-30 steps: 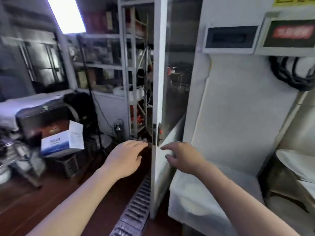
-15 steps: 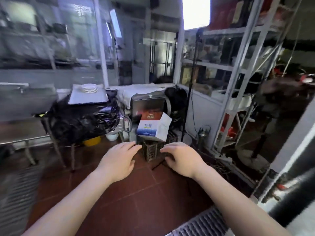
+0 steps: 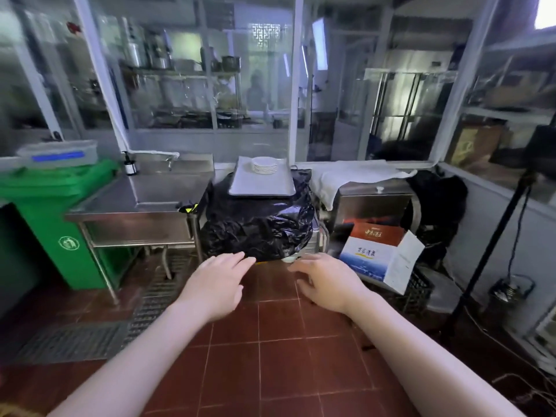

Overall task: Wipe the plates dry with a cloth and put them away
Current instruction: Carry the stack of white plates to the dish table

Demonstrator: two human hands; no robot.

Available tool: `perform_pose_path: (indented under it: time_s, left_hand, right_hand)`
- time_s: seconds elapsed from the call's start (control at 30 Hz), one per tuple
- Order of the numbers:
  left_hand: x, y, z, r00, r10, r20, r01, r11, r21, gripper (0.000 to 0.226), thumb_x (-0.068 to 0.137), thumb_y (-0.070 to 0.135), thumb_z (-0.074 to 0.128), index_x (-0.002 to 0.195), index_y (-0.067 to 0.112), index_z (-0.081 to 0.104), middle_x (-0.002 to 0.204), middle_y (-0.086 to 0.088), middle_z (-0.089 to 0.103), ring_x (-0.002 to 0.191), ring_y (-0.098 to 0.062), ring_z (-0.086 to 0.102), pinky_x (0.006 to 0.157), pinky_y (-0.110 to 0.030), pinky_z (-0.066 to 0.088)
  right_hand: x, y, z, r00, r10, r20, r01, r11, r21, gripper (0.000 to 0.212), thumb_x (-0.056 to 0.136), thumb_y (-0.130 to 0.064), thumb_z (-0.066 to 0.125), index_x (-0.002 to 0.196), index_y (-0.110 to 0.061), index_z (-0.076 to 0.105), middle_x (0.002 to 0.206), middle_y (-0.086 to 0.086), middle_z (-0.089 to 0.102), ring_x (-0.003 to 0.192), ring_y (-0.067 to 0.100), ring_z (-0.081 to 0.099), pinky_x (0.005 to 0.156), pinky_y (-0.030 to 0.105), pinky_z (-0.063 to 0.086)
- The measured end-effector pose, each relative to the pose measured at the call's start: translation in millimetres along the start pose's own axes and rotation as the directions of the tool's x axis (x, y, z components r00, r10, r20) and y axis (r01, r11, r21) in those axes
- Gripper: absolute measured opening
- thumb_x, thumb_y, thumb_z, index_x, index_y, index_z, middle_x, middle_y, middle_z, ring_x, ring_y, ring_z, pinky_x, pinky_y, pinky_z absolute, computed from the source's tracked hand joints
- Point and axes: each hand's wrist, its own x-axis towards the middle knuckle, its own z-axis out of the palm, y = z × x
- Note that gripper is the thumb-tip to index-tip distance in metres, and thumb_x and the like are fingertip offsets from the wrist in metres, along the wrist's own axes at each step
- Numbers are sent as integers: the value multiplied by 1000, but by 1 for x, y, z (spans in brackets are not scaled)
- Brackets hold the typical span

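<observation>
Head view: a stack of white plates (image 3: 264,164) sits near the far edge of a grey tray (image 3: 261,184), and the tray rests on top of a bulky mass wrapped in black plastic (image 3: 258,224). The left hand (image 3: 215,284) and right hand (image 3: 326,279) are both held out low over the red tiled floor (image 3: 270,341), well short of the tray. Each grip is slack, fingers loosely extended, and neither has hold of anything. A white cloth (image 3: 358,176) is draped over the steel cabinet (image 3: 373,203) just right of the tray; it may be the one meant for drying, though that is a guess.

The main risk, as I judge it, is the footing under the plates: crinkled plastic is a soft, slippery base, so a push on the tray's near edge could tip it and send the stack sliding off. Damp plates would also slip in bare fingers if several are lifted at once. On the walk in, the floor drain grate (image 3: 156,299) and the tilted cardboard box (image 3: 380,254) lie close beside the path.
</observation>
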Motion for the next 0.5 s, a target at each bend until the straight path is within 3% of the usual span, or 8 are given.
perform_pose_path:
  time_s: [0.3,0.5]
  left_hand:
    - [155,-103,47,999,-35,11,36,998,-43,62,95,28,44,152,29,18,158,6,24,143,-13,23,116,-29,20]
    - [299,-171,79,996,-91,-13,90,996,-12,60,96,26,42,151,29,20,159,4,21,144,-15,22,118,-33,19]
  right_hand:
    - [171,86,46,997,69,37,-70,997,34,37,87,-26,54,123,-29,63,124,-8,63,117,14,55,99,26,43]
    - [321,169,78,999,30,30,-30,1000,7,39,88,-25,52,126,-29,61,129,-6,61,122,17,52,99,29,43]
